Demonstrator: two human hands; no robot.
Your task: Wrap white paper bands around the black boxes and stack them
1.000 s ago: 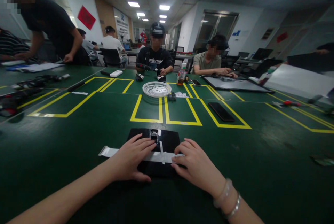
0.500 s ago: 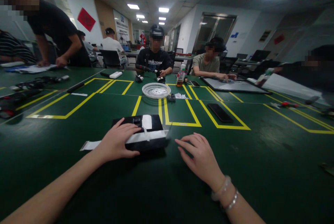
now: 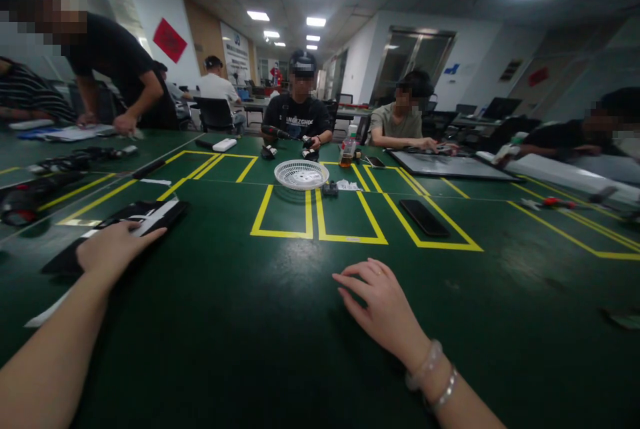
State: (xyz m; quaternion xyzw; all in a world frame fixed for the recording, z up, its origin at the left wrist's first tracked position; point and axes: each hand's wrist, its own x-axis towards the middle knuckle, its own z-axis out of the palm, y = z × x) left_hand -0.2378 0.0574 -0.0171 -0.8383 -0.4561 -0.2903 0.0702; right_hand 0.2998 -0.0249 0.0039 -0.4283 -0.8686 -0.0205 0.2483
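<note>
A flat black box [image 3: 173,217] with white strips across its top lies tilted on the left of the green table. My left hand [image 3: 107,245] grips it from above, with the thumb stretched along the near side and the other fingers partly hidden. A white strip [image 3: 47,312] sticks out from the box beneath my left forearm. Just above the bare tabletop at centre right, my right hand [image 3: 377,299] is open, fingers loosely bent and apart, touching nothing.
Yellow tape outlines [image 3: 280,235] mark the table [image 3: 280,349]. A white round basket [image 3: 301,183], a dark phone [image 3: 424,217] and a bottle [image 3: 347,149] stand beyond my hands. Dark cables and tools [image 3: 35,199] lie at far left. Several people sit or stand around.
My left hand has carried the black box from the table's centre to the left, turning it. My right hand has stayed almost in place.
</note>
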